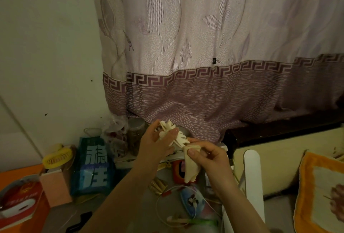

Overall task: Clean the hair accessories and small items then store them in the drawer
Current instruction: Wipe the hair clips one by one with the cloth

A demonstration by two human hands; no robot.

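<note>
My left hand (pixel 158 145) grips a cream claw hair clip (pixel 172 132), its teeth fanning out above my thumb. My right hand (pixel 206 156) pinches a pale cloth (pixel 189 169) against the clip's lower end; the rest of the cloth hangs down below my fingers. Both hands are raised over a cluttered table. Beneath them lie small items: gold hair clips (pixel 158 186), a thin hoop-shaped band (pixel 178 206) and a blue patterned piece (pixel 191 201). No drawer is in view.
A blue bag with white characters (pixel 93 169), a yellow handheld fan (pixel 55 160), a pink box (pixel 55 184) and a red-and-white pack (pixel 18 204) crowd the left. A curtain (pixel 204 65) hangs behind. An orange-edged towel (pixel 320 191) lies at right.
</note>
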